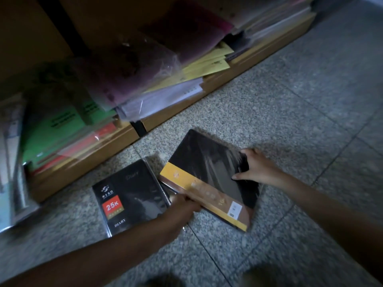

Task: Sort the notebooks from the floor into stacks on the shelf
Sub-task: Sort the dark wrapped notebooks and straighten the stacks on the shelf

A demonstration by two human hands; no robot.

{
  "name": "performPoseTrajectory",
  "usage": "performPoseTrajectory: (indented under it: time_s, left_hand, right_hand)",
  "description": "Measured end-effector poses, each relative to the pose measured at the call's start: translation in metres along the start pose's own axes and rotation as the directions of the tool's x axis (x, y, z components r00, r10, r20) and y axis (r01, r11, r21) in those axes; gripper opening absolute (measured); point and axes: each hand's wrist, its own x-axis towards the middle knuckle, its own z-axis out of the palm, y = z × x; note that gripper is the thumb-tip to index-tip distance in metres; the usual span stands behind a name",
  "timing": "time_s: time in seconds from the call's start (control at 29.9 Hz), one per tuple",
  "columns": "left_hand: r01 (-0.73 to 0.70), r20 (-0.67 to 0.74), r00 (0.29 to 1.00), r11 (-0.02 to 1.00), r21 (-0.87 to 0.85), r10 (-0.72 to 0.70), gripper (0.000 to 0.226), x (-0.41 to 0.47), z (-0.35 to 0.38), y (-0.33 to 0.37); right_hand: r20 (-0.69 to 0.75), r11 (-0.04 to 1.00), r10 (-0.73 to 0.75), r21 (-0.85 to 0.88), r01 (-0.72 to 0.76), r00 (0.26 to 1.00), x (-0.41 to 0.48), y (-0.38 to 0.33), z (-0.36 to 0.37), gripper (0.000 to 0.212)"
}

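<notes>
Now | yellow-banded notebook (209, 172) on or just off floor (290, 100), just beside black diary (128, 195) | gripped at banded edge by left hand (184, 206), pinched at opposite edge by right hand (257, 166) | lift level, squeeze firmly, wrap likely slick, then up to shelf (89, 160)

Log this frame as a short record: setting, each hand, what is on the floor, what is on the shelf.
setting: speckled tiled floor in front of a low wooden shelf
left hand: grips the near-left edge of the yellow-banded notebook
right hand: holds its right edge, thumb on the cover
on floor: black 25K diary, plastic-wrapped, left of that notebook
shelf contents: blurred stacks, green covers, yellow envelopes
</notes>
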Motion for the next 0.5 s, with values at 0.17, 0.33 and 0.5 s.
performPoseTrajectory:
  time_s: [0.17, 0.33, 0.5]
  left_hand:
    - [0.106, -0.047, 0.99, 0.907, -0.407, -0.136, 0.026, 0.014, 0.002, -0.003]
    - [0.171, 0.014, 0.983, 0.874, -0.454, -0.185, 0.018, 0.015, -0.008, 0.005]
    - [0.096, 0.147, 0.988, 0.938, -0.334, -0.049, 0.017, 0.013, -0.025, 0.036]
  right_hand:
    - [-0.034, 1.0, 0.018, 0.021, -0.017, 0.999, 0.004, -0.001, -0.001, 0.093]
    - [-0.074, 0.953, 0.046, 0.301, -0.021, 0.996, 0.004, 0.01, 0.007, 0.063]
    - [-0.006, 0.702, 0.059, 0.712, -0.038, 0.998, -0.019, 0.024, 0.022, 0.029]
